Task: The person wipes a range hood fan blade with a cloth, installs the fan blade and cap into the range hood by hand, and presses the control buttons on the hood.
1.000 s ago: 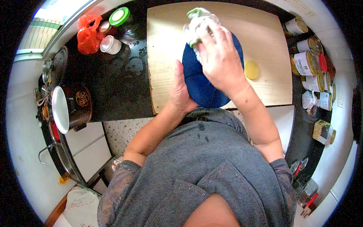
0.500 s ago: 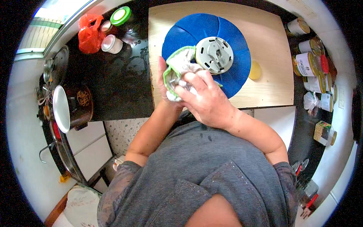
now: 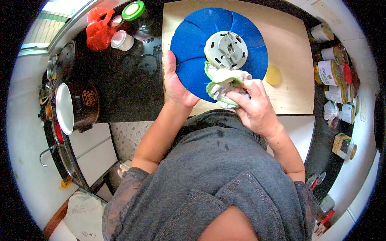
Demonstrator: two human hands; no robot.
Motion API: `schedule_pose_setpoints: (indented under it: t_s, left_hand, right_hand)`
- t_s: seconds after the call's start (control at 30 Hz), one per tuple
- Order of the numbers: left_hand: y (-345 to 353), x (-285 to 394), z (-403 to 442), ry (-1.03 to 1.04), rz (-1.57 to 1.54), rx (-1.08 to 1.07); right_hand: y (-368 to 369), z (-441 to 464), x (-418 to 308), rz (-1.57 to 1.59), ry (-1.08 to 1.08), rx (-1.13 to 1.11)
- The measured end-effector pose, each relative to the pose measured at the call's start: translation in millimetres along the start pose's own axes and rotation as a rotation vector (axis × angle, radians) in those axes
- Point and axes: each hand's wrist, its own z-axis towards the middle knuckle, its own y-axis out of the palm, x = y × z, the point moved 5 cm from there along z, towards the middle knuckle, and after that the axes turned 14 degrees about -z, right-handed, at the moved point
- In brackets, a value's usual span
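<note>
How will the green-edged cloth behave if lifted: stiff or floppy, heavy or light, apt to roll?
The green-edged cloth will probably be floppy, since it bunches into loose folds in the right hand. Looking like thin fabric, it is likely light, unless wet. Rolling seems unlikely: its crumpled outline is uneven.
</note>
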Motion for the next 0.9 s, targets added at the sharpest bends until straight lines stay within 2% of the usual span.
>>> schedule_pose_setpoints:
  t_s: [0.13, 0.17, 0.27, 0.3, 0.4, 0.47, 0.57, 0.63, 0.67, 0.77, 0.87, 0.9]
  left_hand:
    - [-7, -3, 3, -0.042, -0.081, 0.035]
    - [-4, -6, 3, -0.157, -0.28, -0.109]
    - [-13, -10, -2, -0.26, -0.321, -0.045]
    - [-10, -14, -6, -0.381, -0.338, -0.125]
    - [-14, -1, -6, -0.255, -0.243, -0.092]
    - [-10, 2, -7, -0.26, -0.234, -0.161]
    - [-9, 4, -7, -0.229, -0.157, -0.147]
    - [-2, 2, -6, -0.249, -0.245, -0.333]
    - [-4, 1, -6, -0.252, -0.247, -0.332]
    - [-4, 0, -7, -0.105, -0.192, -0.299]
    - [-13, 6, -7, -0.185, -0.19, -0.353]
    - [-3, 4, -7, -0.273, -0.281, -0.401]
  right_hand:
    - [-4, 10, -10, -0.03, -0.046, 0.145]
    - [-2, 14, -15, -0.022, -0.069, 0.141]
    - [3, 28, -26, -0.016, -0.09, 0.123]
    - [5, 34, -30, -0.007, -0.109, 0.126]
    - [13, 42, -35, -0.014, -0.131, 0.125]
    - [17, 45, -37, 0.005, -0.129, 0.172]
    - [17, 50, -40, 0.056, -0.095, 0.169]
    - [15, 55, -43, 0.101, -0.073, 0.171]
    - [14, 57, -45, 0.117, -0.07, 0.166]
    - [11, 57, -46, 0.12, -0.07, 0.152]
    - [16, 53, -48, 0.064, -0.126, 0.142]
    - [18, 50, -49, 0.015, -0.176, 0.144]
